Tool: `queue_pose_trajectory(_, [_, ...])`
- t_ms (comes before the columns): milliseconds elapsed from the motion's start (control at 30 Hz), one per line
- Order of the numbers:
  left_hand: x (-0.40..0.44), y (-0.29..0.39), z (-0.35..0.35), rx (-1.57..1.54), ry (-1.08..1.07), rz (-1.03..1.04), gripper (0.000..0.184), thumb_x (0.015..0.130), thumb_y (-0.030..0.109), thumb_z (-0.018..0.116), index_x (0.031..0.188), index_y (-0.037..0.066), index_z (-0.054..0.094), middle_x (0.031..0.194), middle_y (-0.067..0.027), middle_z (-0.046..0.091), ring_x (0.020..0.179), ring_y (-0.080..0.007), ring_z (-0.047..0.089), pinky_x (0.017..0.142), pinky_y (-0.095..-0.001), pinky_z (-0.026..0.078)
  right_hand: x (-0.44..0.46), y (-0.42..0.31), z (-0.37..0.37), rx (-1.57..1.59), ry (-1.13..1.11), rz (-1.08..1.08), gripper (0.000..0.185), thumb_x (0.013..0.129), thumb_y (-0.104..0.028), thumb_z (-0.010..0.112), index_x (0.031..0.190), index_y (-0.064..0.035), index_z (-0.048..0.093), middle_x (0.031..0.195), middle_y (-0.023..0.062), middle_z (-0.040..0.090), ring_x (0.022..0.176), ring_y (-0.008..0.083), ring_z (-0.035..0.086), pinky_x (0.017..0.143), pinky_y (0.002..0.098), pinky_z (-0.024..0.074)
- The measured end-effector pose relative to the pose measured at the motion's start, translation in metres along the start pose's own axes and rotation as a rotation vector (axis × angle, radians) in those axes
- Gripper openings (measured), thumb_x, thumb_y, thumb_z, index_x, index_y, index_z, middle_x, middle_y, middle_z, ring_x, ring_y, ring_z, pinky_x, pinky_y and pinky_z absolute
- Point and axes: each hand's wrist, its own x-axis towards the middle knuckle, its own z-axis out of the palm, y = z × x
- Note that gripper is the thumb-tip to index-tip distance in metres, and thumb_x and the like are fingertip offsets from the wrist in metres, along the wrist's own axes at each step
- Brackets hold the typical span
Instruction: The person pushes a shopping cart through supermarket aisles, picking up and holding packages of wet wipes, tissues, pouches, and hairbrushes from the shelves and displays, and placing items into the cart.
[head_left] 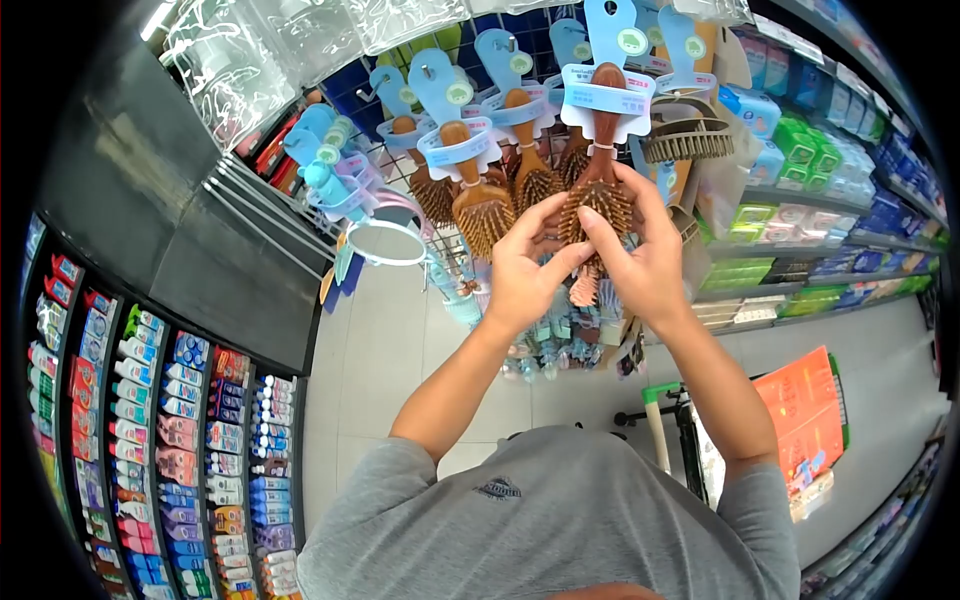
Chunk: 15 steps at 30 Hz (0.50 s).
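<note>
A wooden hairbrush (pixel 598 205) with a blue-and-white card tag is between my two hands, bristles facing me and handle up. My left hand (pixel 530 262) has its fingers around the brush head's left edge. On the other side, my right hand (pixel 645 250) grips the head, its thumb lying on the bristles. Behind and to the left, more wooden hairbrushes (pixel 484 215) hang by their blue tags from a wire rack (pixel 352 60). To the right of my hands hangs a brown comb-like item (pixel 690 142).
A white-rimmed round mirror (pixel 386 242) hangs at the rack's left. Shelves of bottles (pixel 178 430) stand at left; shelves of packaged goods (pixel 800 200) line the right. A cart with a green-and-white handle (pixel 656 400) and an orange panel (pixel 800 415) stands at lower right.
</note>
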Motion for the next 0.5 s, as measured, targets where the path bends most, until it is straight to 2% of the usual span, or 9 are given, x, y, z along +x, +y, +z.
queue_pose_trajectory(500, [-0.010,-0.011,0.003,0.007,0.027,-0.046,0.055,0.080,0.007,0.073,0.128,-0.004,0.048,0.110,-0.0086,0.061,0.099,-0.0134,0.058,0.079,-0.0255,0.049,-0.008,0.026,-0.003,0.038,-0.003,0.022,0.046,0.083,-0.013,0.069,0.123,0.0047,0.052,0.112,0.0157,0.062,0.100,0.0202,0.062,0.087,0.0313,0.0481])
